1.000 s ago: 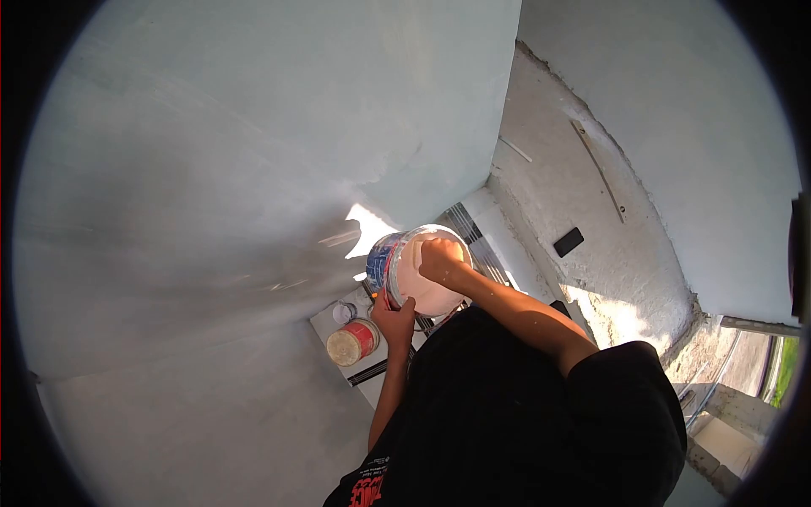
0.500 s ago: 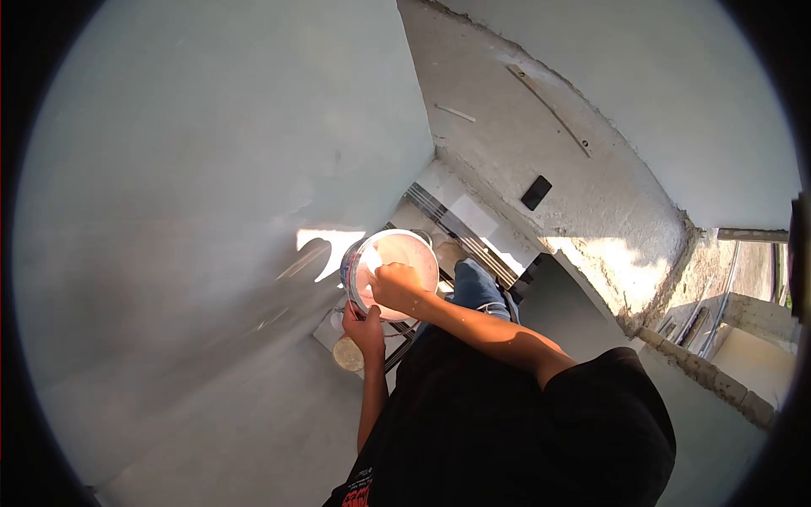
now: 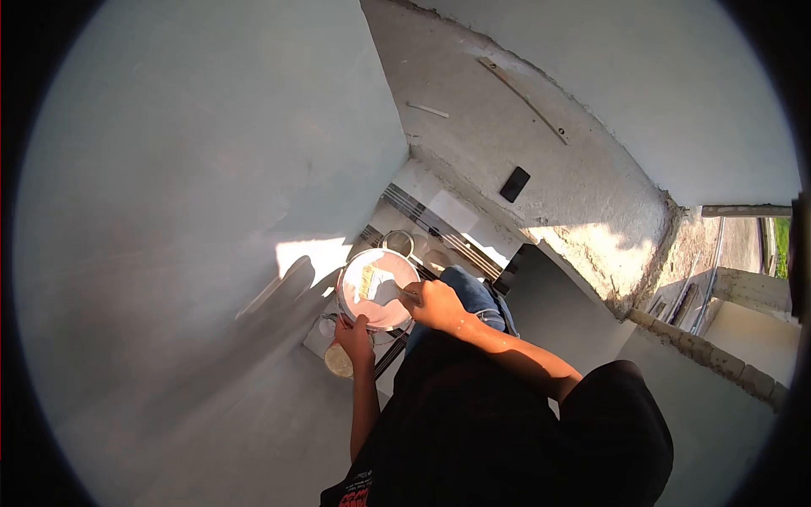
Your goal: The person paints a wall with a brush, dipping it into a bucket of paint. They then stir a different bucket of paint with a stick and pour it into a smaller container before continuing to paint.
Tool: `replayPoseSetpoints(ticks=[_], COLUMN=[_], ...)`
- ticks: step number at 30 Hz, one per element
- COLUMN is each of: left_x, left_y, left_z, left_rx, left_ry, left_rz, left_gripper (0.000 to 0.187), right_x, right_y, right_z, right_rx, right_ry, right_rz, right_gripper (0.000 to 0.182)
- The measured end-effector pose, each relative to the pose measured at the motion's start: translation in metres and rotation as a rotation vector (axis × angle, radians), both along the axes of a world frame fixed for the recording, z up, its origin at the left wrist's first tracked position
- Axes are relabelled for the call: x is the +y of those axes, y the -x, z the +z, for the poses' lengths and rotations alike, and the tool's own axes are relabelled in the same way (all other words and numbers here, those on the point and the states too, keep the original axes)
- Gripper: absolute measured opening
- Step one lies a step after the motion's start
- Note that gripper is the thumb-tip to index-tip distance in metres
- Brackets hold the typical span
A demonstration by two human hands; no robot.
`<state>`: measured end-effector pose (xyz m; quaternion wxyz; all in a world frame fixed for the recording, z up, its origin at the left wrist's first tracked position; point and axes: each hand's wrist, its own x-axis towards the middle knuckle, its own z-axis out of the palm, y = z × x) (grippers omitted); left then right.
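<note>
My right hand [image 3: 438, 305] is closed around the handle of a wide paintbrush [image 3: 385, 292], whose yellowish bristles are over the mouth of a bucket [image 3: 404, 265]. Pinkish-white residue coats the inside of the bucket. My left hand [image 3: 358, 340] grips the near side of the bucket at its rim, the thumb on top. Below that hand is a round, pale container [image 3: 339, 361]. Another round container [image 3: 397, 244] shows just past the bucket's far edge.
A smooth grey-green wall [image 3: 203, 186] rises at the left. On the rough concrete ledge [image 3: 473, 152] lie a black phone [image 3: 514, 184], a long flat strip [image 3: 524, 100] and a short white stick [image 3: 428, 110]. Dark metal rails [image 3: 448, 241] run below, beside my jeans.
My right hand has drawn back from inside the bucket toward my body, bringing the brush into sight. My left hand still grips the bucket, and the view has shifted slightly.
</note>
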<state>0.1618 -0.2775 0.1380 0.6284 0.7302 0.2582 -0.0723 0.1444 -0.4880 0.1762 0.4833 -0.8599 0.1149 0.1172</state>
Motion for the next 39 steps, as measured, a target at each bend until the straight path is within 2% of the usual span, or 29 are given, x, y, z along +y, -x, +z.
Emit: replayPoseSetpoints(ticks=[6, 7, 13, 16, 19, 23, 24, 27, 29, 31, 34, 37, 38, 39], left_x=[0.014, 0.019, 0.029, 0.025, 0.011, 0.002, -0.004, -0.01, 0.002, -0.01, -0.005, 0.007, 0.01, 0.01], left_y=[-0.005, -0.007, -0.034, -0.038, -0.043, -0.053, -0.056, -0.062, -0.064, -0.072, -0.078, -0.088, -0.09, -0.097], left_z=[0.009, 0.005, 0.003, 0.008, 0.015, 0.004, 0.008, -0.002, -0.032, -0.029, -0.058, -0.097, -0.109, -0.121], left_rx=[0.094, 0.089, 0.05, 0.036, -0.001, -0.039, -0.02, -0.004, -0.014, 0.024, 0.043, 0.07, 0.106, 0.138], left_ry=[-0.063, -0.072, -0.039, -0.092, -0.083, -0.032, 0.0, -0.013, -0.118, -0.069, -0.05, -0.176, -0.169, -0.159], left_rz=[0.101, 0.131, 0.217, 0.205, 0.215, 0.193, 0.185, 0.139, 0.05, 0.045, -0.012, -0.111, -0.112, -0.115], left_gripper=[0.016, 0.016, 0.014, 0.014, 0.017, 0.024, 0.024, 0.025, 0.026, 0.026, 0.028, 0.03, 0.031, 0.032], right_x=[0.0, -0.004, -0.043, -0.058, -0.069, -0.078, -0.08, -0.089, -0.092, -0.097, -0.105, -0.107, -0.107, -0.101], right_y=[-0.015, -0.022, -0.093, -0.124, -0.146, -0.147, -0.145, -0.14, -0.132, -0.125, -0.116, -0.114, -0.113, -0.104], right_z=[-0.014, -0.013, -0.002, 0.006, 0.01, 0.014, 0.0, 0.0, -0.023, -0.051, -0.076, -0.084, -0.099, -0.145], right_rx=[0.005, 0.069, 0.008, -0.032, -0.075, -0.083, -0.086, 0.092, 0.109, 0.077, 0.181, 0.176, 0.207, 0.146], right_ry=[-0.072, -0.08, -0.208, -0.167, -0.073, -0.124, -0.158, -0.257, -0.295, -0.369, -0.278, -0.222, -0.222, -0.397], right_rz=[0.116, 0.156, 0.32, 0.445, 0.59, 0.536, 0.523, 0.422, 0.358, 0.303, 0.271, 0.23, 0.201, 0.13], right_gripper=[0.027, 0.029, 0.034, 0.028, 0.031, 0.036, 0.035, 0.037, 0.036, 0.036, 0.036, 0.035, 0.037, 0.041])
